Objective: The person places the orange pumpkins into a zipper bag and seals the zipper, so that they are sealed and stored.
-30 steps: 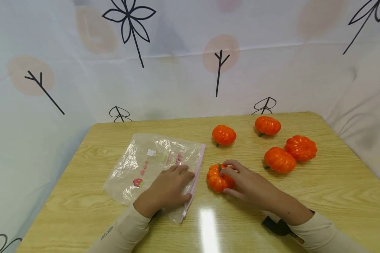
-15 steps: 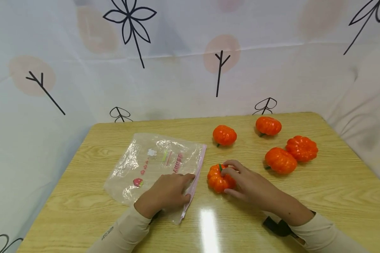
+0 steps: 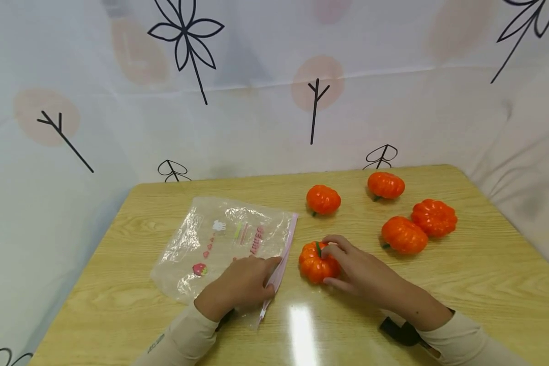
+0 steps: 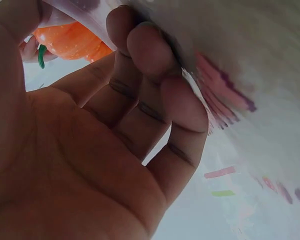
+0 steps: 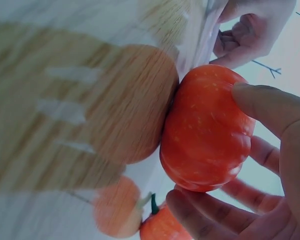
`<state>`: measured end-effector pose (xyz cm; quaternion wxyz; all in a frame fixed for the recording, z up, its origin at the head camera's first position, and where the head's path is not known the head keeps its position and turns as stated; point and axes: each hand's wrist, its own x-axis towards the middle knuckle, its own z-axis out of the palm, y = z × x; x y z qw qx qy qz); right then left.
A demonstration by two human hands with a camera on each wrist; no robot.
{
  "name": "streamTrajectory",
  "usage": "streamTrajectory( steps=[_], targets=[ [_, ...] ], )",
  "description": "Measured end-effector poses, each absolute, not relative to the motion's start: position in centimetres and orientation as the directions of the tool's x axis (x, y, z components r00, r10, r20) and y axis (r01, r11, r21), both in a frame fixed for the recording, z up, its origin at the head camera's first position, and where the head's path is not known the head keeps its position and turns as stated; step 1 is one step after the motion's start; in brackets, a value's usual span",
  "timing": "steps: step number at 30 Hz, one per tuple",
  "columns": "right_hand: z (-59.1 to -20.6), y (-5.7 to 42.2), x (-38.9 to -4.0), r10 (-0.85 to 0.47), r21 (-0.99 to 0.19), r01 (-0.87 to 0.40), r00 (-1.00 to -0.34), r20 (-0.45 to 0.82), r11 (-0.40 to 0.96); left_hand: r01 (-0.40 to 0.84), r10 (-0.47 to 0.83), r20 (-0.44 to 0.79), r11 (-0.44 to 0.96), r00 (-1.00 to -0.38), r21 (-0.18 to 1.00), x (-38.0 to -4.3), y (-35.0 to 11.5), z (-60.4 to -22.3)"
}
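Note:
A clear plastic zip bag (image 3: pixel 231 231) with a pink zip edge, a strawberry print and lettering lies flat on the left half of the table. My left hand (image 3: pixel 240 282) is over its near right part, with index finger and thumb at the zip edge; in the left wrist view the curled fingers (image 4: pixel 147 50) are against the plastic. To the right, my right hand (image 3: pixel 359 269) grips a small orange toy pumpkin (image 3: pixel 312 264) with a green stem. The right wrist view has thumb and fingers around the pumpkin (image 5: pixel 207 130), which rests on the tabletop.
Several more orange pumpkins are on the wooden table (image 3: pixel 132 239): one pumpkin (image 3: pixel 323 199) behind the held one, another pumpkin (image 3: pixel 386 185) at the back right, and a touching pair (image 3: pixel 404 235) at the right. A patterned cloth (image 3: pixel 256 127) hangs behind the table.
My left hand's fingers have drawn in from a spread pose, curling at the bag's zip edge, and more lettering shows. My right hand stays on the pumpkin. The head view has tilted slightly up.

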<state>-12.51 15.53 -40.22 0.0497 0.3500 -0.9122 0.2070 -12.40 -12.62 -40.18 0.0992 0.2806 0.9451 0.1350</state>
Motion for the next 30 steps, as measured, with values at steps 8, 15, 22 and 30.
streamTrajectory(
  steps=[8, 15, 22, 30],
  targets=[
    [-40.4, 15.3, -12.4, -0.612, -0.376, -0.628, -0.771, 0.179, 0.681, 0.505, 0.564, -0.115, 0.799, -0.818, 0.326, -12.4, -12.8, -40.6],
    [-40.1, 15.3, -12.5, -0.608, -0.381, -0.619, -0.776, 0.167, 0.686, 0.505, 0.568, -0.129, 0.798, -0.813, 0.328, -12.6, -12.7, -40.6],
    [-39.0, 14.7, -12.9, -0.603, -0.313, -0.641, -0.767, 0.221, 0.700, 0.490, 0.554, -0.140, 0.808, -0.821, 0.327, -12.7, -12.5, -40.6],
    [-38.1, 13.1, -13.3, -0.564, -0.302, -0.620, -0.785, 0.258, 0.724, 0.479, 0.545, -0.144, 0.813, -0.826, 0.331, -12.5, -12.5, -40.6]
  ],
)
